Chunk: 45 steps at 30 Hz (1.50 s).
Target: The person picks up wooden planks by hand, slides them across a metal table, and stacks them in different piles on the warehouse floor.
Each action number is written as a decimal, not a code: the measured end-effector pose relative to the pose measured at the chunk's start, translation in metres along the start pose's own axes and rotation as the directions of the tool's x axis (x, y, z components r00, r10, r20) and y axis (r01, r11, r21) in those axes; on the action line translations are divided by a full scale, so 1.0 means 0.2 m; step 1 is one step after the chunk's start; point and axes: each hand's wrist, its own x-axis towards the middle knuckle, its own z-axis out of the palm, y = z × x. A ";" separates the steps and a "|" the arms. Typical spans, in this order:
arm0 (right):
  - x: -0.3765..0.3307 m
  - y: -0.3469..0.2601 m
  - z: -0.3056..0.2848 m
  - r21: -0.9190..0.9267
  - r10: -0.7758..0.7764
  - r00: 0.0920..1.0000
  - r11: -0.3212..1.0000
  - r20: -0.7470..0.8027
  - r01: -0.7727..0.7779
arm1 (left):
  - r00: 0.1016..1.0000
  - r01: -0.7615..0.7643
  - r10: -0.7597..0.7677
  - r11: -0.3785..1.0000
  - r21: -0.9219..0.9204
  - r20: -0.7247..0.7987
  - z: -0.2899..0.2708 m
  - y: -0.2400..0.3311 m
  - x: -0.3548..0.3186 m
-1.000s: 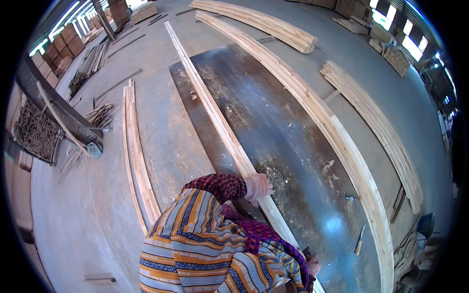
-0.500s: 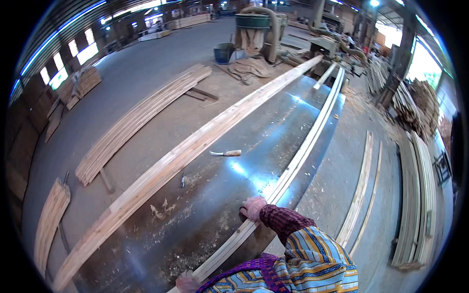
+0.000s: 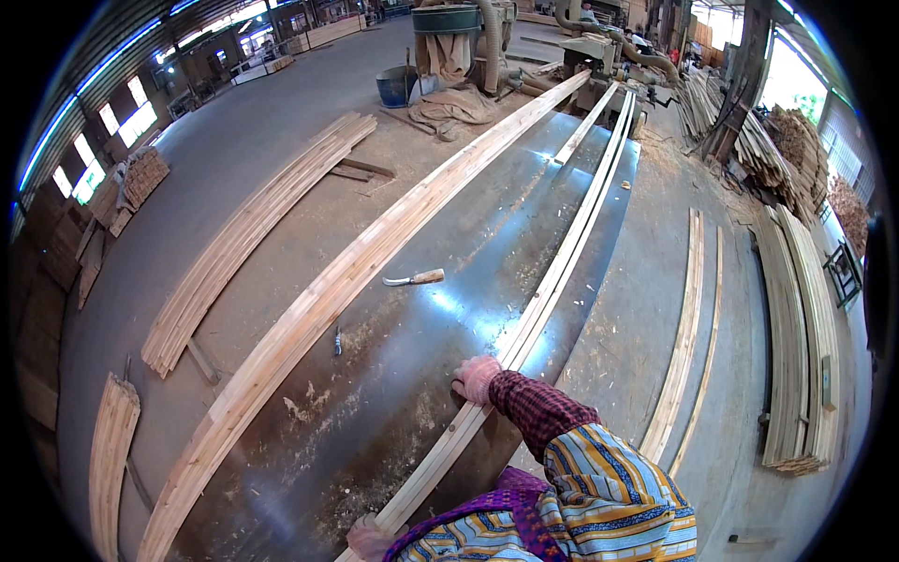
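Observation:
Two long, pale wooden strips (image 3: 573, 245) lie side by side along the right part of a dark metal tabletop (image 3: 375, 384). My right hand (image 3: 478, 378), in a pinkish glove, is closed over them around the middle of their visible length, its fingers curled past the left edge. Down at the lower edge, my left hand (image 3: 369, 538) is closed around the same strips nearer their close end; its fingers are partly hidden. A shorter strip (image 3: 588, 124) sticks out of the machine (image 3: 592, 49) at the far end. On the tabletop lies a curved knife with a wooden handle (image 3: 429, 276).
Long boards (image 3: 309, 314) run along the table's left side. Stacked boards (image 3: 253, 244) lie on the left floor, two loose strips (image 3: 682, 347) on the right floor, beside a larger stack (image 3: 796, 347). A dust collector (image 3: 446, 37) and blue bucket (image 3: 396, 86) stand far off.
The shorter strip at the machine extends farther out over the table. My view has shifted slightly. Both hands keep their hold on the two long strips.

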 end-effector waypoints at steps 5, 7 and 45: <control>-0.01 0.00 -0.05 0.006 -0.001 0.999 1.000 0.049 0.001 | 0.999 0.035 -0.038 0.996 0.086 0.026 -0.27 0.21 -0.10; -0.01 0.01 -0.04 0.009 -0.005 1.000 1.000 0.031 0.004 | 1.000 0.022 -0.022 0.995 0.096 -0.001 -0.27 0.22 -0.11; -0.01 -0.01 -0.03 0.001 -0.012 1.000 1.000 0.020 0.012 | 0.999 -0.034 0.033 0.989 0.144 0.007 -0.16 0.10 -0.06</control>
